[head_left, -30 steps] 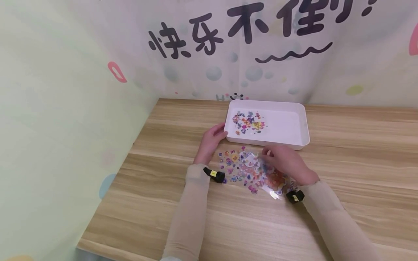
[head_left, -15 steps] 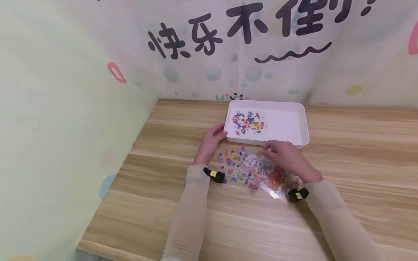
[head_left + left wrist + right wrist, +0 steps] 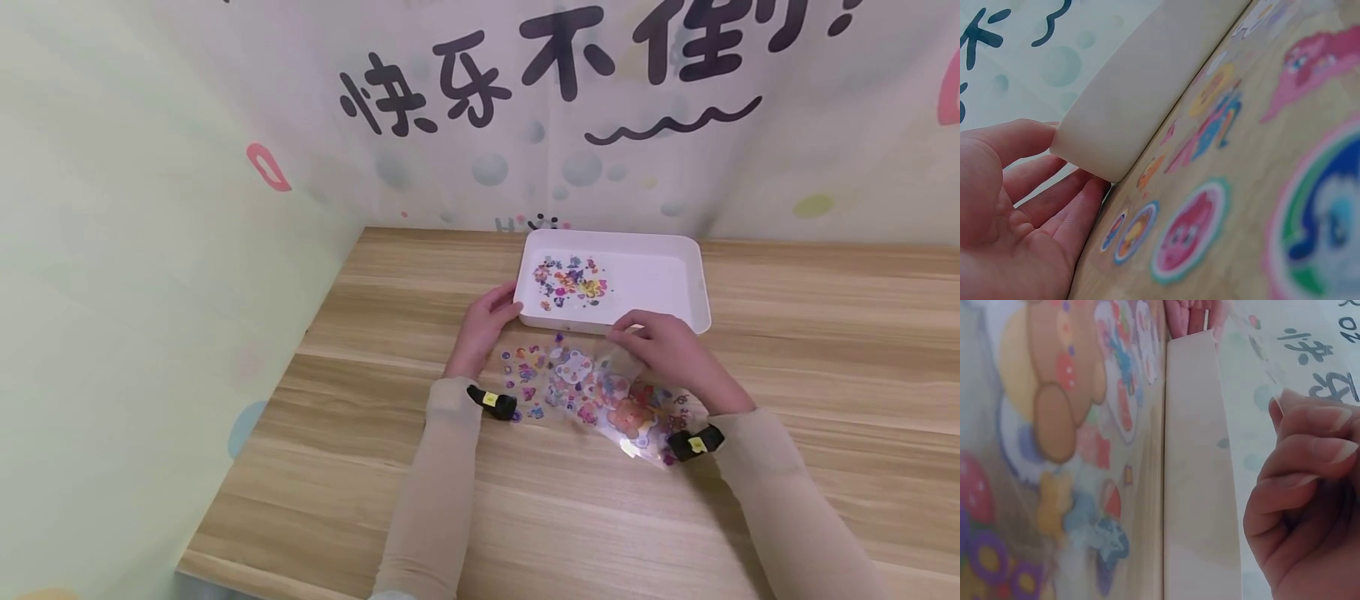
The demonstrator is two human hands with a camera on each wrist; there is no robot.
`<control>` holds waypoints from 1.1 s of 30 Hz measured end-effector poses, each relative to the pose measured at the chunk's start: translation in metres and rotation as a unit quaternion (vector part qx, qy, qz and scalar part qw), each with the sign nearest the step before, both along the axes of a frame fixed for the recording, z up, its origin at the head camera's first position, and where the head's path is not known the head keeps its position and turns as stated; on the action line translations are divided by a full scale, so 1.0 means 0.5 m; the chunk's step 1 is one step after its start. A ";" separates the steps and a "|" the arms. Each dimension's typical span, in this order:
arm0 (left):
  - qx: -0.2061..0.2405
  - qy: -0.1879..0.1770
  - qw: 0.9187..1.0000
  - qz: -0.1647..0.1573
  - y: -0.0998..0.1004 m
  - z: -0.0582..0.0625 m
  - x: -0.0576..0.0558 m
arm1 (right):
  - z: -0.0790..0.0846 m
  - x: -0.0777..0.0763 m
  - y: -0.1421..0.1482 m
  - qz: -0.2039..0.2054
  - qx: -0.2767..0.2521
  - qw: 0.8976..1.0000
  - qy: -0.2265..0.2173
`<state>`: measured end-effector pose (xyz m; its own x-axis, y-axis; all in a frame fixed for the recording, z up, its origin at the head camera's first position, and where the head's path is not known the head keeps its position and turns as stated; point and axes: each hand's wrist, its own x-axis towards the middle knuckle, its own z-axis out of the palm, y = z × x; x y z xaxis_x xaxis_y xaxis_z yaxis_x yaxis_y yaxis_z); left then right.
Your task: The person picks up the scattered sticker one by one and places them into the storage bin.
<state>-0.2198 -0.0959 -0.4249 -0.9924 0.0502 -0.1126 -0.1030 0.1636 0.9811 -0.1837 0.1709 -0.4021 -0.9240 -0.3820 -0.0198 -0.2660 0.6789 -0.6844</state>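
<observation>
My left hand (image 3: 478, 332) holds the front left corner of a white tray (image 3: 660, 292), its thumb and fingers around the corner wall. Over the table, my right hand (image 3: 671, 354) pinches the edge of a clear sticker sheet (image 3: 570, 392), raised just in front of the tray. In the right wrist view the thin film (image 3: 1263, 359) rises from between the right fingertips. Below lie more clear sticker sheets, one with small round pony stickers (image 3: 1190, 231) near the left wrist, another with a large brown bear (image 3: 632, 417) under the right hand.
Inside the tray's left half lies a sheet of small colourful stickers (image 3: 573, 283). The wooden table (image 3: 360, 467) reaches back to a printed cloth backdrop (image 3: 450, 167), and a pale curtain (image 3: 135, 292) hangs along its left side.
My right hand has moved up and to the right, lifting the edge of the clear sheet and shifting its stickers over those below. The left hand and the tray's left corner stay put.
</observation>
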 end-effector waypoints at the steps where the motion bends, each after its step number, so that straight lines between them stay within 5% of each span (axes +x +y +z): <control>1: -0.001 0.001 1.000 0.000 0.000 0.000 0.000 | 0.000 -0.001 0.001 -0.006 -0.009 1.000 -0.008; 14: -0.001 0.002 1.000 -0.013 0.000 0.009 0.009 | 0.002 -0.007 0.022 -0.081 -0.128 0.985 -0.078; 25: -0.003 0.011 1.000 0.009 -0.005 -0.043 -0.019 | -0.001 -0.012 0.034 -0.097 -0.198 0.970 -0.101; 33: -0.003 0.020 1.000 0.017 -0.003 -0.049 -0.021 | 0.000 -0.011 0.039 -0.106 -0.234 0.960 -0.107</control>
<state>-0.2301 -0.0975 -0.4492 -0.9972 0.0156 -0.0738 -0.0702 0.1670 0.9835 -0.1891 0.1903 -0.4020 -0.9761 -0.1981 -0.0894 0.0248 0.3071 -0.9513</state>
